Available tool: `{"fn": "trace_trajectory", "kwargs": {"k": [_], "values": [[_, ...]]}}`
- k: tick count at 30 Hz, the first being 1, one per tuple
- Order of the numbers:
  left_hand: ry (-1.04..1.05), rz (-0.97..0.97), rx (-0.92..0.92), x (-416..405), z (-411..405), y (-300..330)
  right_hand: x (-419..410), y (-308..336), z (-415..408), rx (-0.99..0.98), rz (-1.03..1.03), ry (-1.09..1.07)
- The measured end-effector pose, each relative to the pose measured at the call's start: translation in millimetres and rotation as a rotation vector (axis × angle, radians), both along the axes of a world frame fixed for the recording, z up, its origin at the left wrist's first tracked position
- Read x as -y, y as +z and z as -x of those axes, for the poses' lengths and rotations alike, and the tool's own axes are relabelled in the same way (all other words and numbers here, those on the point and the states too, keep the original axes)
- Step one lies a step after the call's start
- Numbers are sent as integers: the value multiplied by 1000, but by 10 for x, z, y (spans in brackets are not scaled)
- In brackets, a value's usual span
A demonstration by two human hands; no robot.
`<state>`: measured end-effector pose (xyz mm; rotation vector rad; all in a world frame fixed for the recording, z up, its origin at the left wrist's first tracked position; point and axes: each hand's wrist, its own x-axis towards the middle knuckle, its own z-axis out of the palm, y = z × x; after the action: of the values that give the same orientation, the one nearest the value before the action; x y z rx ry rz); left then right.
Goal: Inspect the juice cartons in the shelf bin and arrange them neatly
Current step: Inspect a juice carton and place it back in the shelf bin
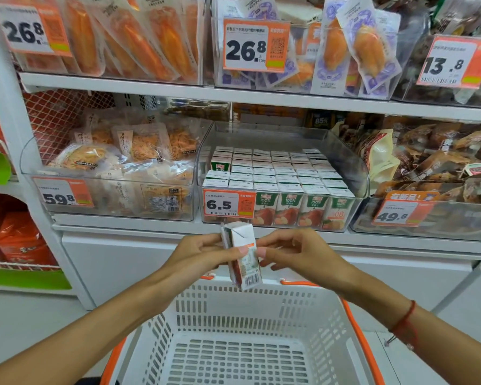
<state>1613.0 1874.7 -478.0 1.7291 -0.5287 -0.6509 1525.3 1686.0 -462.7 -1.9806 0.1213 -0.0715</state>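
Both hands pinch one carton [243,257] near, above the basket [261,295]: left hand [203,255] gripping, right hand [286,252] fingertips only. Bin [353,168] far. Risk: light grip slips, carton falls into basket.

White slotted basket [233,315], orange trim; cartons [278,173] white-topped, probably green-fronted.

One juice carton [243,257] held tilted, barcode low, above the basket; other cartons [275,173] packed upright in rows inside clear shelf bin [356,168].
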Motion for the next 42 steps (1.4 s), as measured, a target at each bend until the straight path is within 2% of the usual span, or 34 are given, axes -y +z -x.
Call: {"fn": "trace_trajectory", "kwargs": {"k": [4,11,19,22,26,28,33,42], "values": [[-53,74,205,3,-30,19,90,25,3,94,65,65],[12,89,554,-32,-18,-41,39,12,59,303,172,93],[7,108,609,-6,17,-10,39,16,62,369,166,82],[-22,101,556,-20,-23,-33,23,2,69,396,212,73],[-7,177,329,-36,-102,-39,7,8,98,556,609,72],[1,206,245,-47,-131,-33,15,-7,102,537,708,149],[-5,250,40,-67,-152,-39,33,-34,86,425,618,231],[51,198,-229,-29,-107,-28,14,-36,45,234,371,146]]}}
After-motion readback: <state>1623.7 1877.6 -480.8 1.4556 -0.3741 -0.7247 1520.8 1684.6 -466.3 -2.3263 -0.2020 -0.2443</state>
